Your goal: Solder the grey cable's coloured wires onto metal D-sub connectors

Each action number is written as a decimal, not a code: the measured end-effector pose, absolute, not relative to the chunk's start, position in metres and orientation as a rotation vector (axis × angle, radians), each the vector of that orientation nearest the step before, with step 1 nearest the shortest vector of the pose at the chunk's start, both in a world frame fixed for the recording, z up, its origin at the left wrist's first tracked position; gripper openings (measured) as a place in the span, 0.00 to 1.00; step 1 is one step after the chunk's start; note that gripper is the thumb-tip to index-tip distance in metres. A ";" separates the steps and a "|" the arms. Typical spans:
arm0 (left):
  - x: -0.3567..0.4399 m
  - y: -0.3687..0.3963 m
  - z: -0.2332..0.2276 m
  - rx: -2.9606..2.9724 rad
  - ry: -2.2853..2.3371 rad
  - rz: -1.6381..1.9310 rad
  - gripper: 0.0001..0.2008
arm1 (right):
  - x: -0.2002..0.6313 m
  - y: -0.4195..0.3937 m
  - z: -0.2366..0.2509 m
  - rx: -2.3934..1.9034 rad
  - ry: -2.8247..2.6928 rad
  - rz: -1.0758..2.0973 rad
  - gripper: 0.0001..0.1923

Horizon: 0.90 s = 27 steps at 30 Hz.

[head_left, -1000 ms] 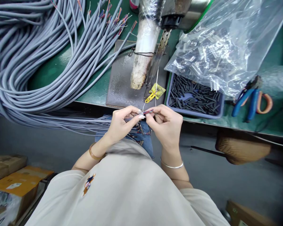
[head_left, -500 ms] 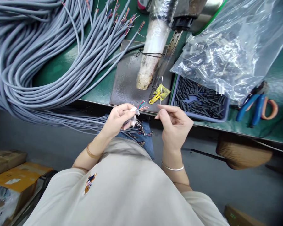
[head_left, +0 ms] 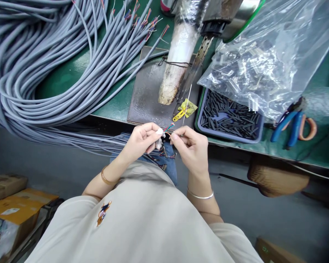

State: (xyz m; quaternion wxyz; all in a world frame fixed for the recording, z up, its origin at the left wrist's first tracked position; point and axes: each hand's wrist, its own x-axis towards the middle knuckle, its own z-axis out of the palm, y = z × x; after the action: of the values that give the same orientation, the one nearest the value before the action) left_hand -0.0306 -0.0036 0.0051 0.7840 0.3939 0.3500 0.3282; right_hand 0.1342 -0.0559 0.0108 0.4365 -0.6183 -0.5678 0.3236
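Boxes sit on the floor at near left, below a thick coil of grey cables that fills the far left of the green bench and spills over its near edge. At centre, just off the bench edge, the left hand has its fingers closed on a cable end, from which thin coloured wires fan out to the right. The right hand is just beside it, fingers pinched on a thin white strand that rises toward the far side. Beyond the hands a dark plate lies on the bench, with a wrapped tool resting on it and a yellow piece at its near right corner. To the right stands a blue tray of short black tubes, partly covered by a clear bag of small parts. Blue-handled cutters and an orange-handled tool lie at far right.
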 end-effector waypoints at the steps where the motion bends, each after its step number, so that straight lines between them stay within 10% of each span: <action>1: -0.030 -0.004 0.005 0.863 0.757 0.712 0.22 | 0.134 -0.056 0.011 -1.541 -1.364 0.830 0.11; 27: -0.027 -0.009 0.014 0.939 0.758 0.699 0.23 | 0.126 -0.049 0.006 -1.442 -1.029 1.071 0.09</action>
State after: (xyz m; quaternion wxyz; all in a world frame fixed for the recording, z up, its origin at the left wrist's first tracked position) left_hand -0.0271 -0.0094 0.0138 0.7667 0.4322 0.3489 0.3219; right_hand 0.1259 -0.0494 0.0062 0.5105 -0.5988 -0.4276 0.4449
